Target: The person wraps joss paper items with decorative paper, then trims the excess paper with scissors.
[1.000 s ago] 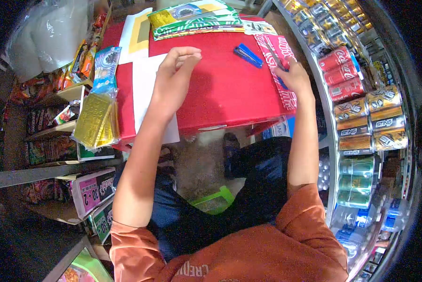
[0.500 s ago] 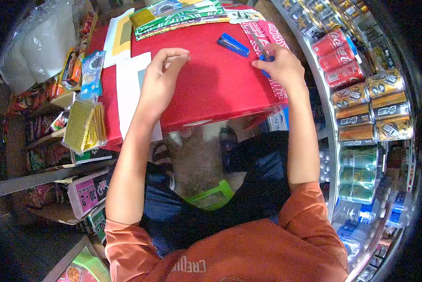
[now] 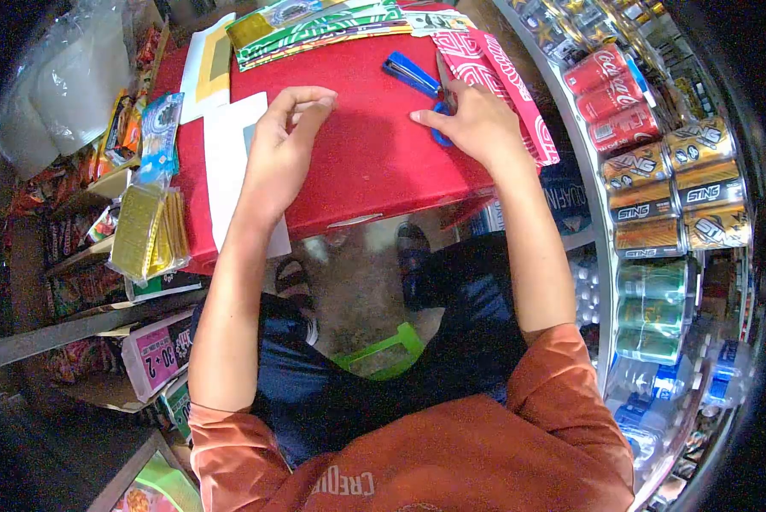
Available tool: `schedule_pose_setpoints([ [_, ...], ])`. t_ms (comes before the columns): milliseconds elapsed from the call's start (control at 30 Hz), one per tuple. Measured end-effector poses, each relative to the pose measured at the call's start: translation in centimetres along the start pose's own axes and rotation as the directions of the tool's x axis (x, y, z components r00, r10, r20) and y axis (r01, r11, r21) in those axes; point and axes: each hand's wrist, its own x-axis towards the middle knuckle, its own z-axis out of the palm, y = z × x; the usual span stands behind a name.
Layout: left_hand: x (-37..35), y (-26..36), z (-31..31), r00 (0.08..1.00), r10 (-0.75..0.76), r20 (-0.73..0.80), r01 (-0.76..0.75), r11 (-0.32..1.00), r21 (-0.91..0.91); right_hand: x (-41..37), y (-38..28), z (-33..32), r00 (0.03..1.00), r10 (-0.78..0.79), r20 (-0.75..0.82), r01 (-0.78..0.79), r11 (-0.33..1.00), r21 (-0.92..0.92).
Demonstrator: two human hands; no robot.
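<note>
My right hand (image 3: 477,124) is at the right side of the red-covered table, its fingers curled around blue-handled scissors (image 3: 442,135). The scissors' blade points away from me, and the hand hides part of the handles. Just left of it lies a blue stapler (image 3: 410,72). Pink-and-white patterned paper (image 3: 519,107) lies beneath and beyond the right hand. My left hand (image 3: 285,136) hovers over the left part of the table, thumb and fingers pinched together with nothing visible between them. Beside its wrist is a white sheet (image 3: 227,162).
Green-and-white patterned strips (image 3: 314,38) lie along the table's far side, near a yellow-and-white envelope (image 3: 208,72). Shelves with drink cans (image 3: 647,183) stand close on the right. Gold packets (image 3: 148,230) hang at the left edge. A green stool (image 3: 383,352) is below.
My right hand has moved left over the table, and the scissors have shifted left with it. More of the pink paper shows. My left hand's thumb and fingertips have drawn closer together.
</note>
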Motion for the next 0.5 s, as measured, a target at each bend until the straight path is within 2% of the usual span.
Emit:
schedule_pose_setpoints([
  [100,0.1,-0.2,0.0,1.0,-0.012,0.003,0.012,1.0,-0.011,0.0,0.1,0.4,0.999,-0.02,-0.029,0.019,0.999,-0.046],
  [200,0.0,0.1,0.1,1.0,-0.007,-0.003,0.007,0.999,0.041,0.8,1.8,0.4,0.993,-0.091,-0.078,0.098,0.991,0.093],
  [267,-0.1,0.4,0.1,1.0,-0.015,0.002,0.015,0.999,0.048,1.1,3.0,-0.9,0.954,-0.111,-0.279,0.166,0.969,0.181],
  [300,-0.2,0.5,0.1,1.0,-0.019,0.004,0.019,0.999,0.051,1.5,4.0,-1.6,0.949,-0.036,-0.313,0.073,0.992,0.107],
  [333,-0.2,0.3,0.1,1.0,-0.006,0.002,0.006,0.999,0.033,2.1,5.9,-1.5,0.935,-0.034,-0.354,0.073,0.993,0.097],
  [400,0.0,-0.2,0.1,1.0,0.025,0.001,-0.025,1.0,-0.003,2.4,8.5,-1.5,0.943,0.035,-0.33,-0.017,0.998,0.058],
  [500,0.1,-0.4,0.2,0.999,0.034,0.0,-0.034,0.999,0.002,2.0,9.8,-0.1,0.979,0.124,-0.161,-0.126,0.992,0.003],
])
